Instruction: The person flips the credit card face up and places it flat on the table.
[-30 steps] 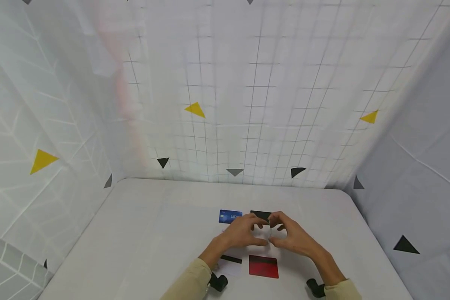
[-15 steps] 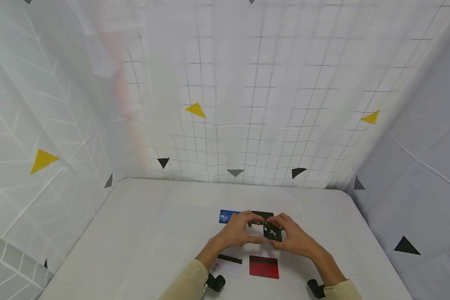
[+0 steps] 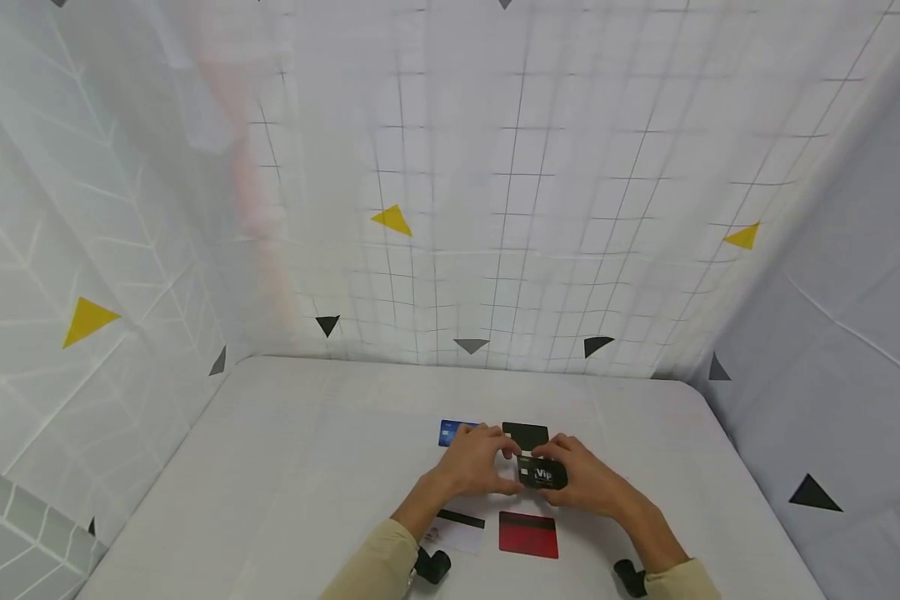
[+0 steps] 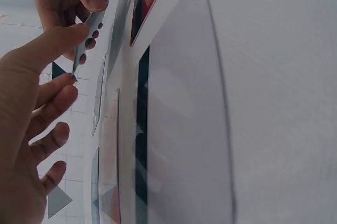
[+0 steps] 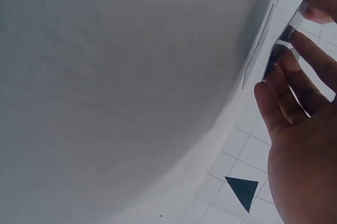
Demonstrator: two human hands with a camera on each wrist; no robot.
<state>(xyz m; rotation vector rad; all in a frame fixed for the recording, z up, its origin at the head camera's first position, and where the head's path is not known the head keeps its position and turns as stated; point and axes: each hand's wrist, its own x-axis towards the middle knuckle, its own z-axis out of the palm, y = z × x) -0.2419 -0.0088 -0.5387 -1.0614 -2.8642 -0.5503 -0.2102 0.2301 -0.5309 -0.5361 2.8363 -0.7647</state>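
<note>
A black bank card (image 3: 542,472) with "Vip" in white letters is held up between both hands, its printed face toward the head camera. My right hand (image 3: 588,479) grips its right side, fingers at the top edge and thumb below. At the left edge, my left hand (image 3: 474,462) pinches the card with thumb and forefinger. In the left wrist view the card (image 4: 80,50) shows nearly edge-on, the left thumb (image 4: 73,36) against it. The right wrist view shows the right hand's fingers (image 5: 287,90) spread along the card's back.
On the white table (image 3: 285,483) lie a blue card (image 3: 450,432) and a dark card (image 3: 527,435) behind the hands. Nearer are a red card (image 3: 528,535) with a dark stripe and a white card (image 3: 457,533) with a black stripe. White patterned sheets (image 3: 465,275) surround the table.
The held card has turned from edge-on to show its black "Vip" face, then tipped level and shifted slightly left. The cards on the table stay put.
</note>
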